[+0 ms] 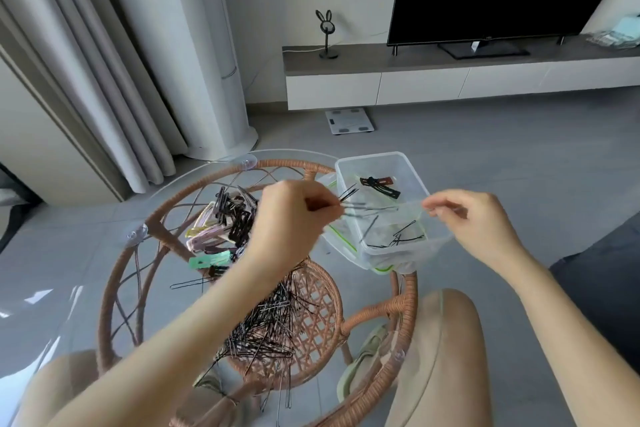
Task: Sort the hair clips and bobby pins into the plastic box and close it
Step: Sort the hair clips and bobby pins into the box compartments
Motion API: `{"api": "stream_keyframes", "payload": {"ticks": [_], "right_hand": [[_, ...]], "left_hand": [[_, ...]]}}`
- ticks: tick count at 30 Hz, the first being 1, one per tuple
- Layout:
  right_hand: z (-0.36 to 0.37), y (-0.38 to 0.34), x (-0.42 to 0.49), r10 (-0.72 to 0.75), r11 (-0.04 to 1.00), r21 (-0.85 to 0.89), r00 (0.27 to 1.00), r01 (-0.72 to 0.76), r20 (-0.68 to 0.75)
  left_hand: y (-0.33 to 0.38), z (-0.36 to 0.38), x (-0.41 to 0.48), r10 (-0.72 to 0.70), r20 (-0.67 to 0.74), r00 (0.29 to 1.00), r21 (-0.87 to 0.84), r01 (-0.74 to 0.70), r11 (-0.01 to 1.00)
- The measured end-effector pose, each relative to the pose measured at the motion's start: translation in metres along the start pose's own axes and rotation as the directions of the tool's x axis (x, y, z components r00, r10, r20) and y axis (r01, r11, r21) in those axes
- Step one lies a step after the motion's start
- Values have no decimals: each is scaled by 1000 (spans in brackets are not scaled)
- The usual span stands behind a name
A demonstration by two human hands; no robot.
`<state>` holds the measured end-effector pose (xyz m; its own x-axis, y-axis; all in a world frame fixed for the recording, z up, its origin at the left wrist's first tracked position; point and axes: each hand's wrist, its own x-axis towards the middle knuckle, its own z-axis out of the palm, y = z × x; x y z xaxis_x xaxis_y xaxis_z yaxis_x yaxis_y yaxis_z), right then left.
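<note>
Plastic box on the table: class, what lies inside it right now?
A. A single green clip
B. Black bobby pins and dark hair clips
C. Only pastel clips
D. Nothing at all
B: the open plastic box holds scattered black bobby pins and, toward its far end, dark hair clips.

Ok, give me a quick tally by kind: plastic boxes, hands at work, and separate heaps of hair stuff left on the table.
Plastic box: 1
Hands: 2, left hand pinching bobby pins, right hand at the box rim
Loose heaps: 2, hair clip heap and bobby pin heap
Total: 5
</note>
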<state>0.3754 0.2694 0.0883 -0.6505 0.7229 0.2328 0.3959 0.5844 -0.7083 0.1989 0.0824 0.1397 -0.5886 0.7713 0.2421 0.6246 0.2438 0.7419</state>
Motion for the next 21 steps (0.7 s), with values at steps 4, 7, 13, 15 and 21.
{"api": "stream_keyframes", "payload": {"ticks": [4, 7, 13, 15, 21], "right_hand": [[2, 12, -12, 54, 996, 75, 992, -45, -112], [6, 17, -18, 50, 996, 80, 991, -41, -122], [13, 18, -18, 17, 1000, -11, 994, -18, -105], [14, 18, -17, 10, 999, -39, 995, -14, -101], [14, 9, -21, 11, 999, -37, 992, -15, -127]], "left_hand": [[6, 69, 18, 233, -90, 968, 53, -229, 972], [-4, 109, 30, 297, 104, 949, 191, -313, 931], [-8, 131, 45, 57, 480, 875, 401, -277, 873], [0, 128, 49, 8, 561, 828, 429, -299, 853], [22, 89, 63, -71, 828, 556, 77, 13, 997]]}}
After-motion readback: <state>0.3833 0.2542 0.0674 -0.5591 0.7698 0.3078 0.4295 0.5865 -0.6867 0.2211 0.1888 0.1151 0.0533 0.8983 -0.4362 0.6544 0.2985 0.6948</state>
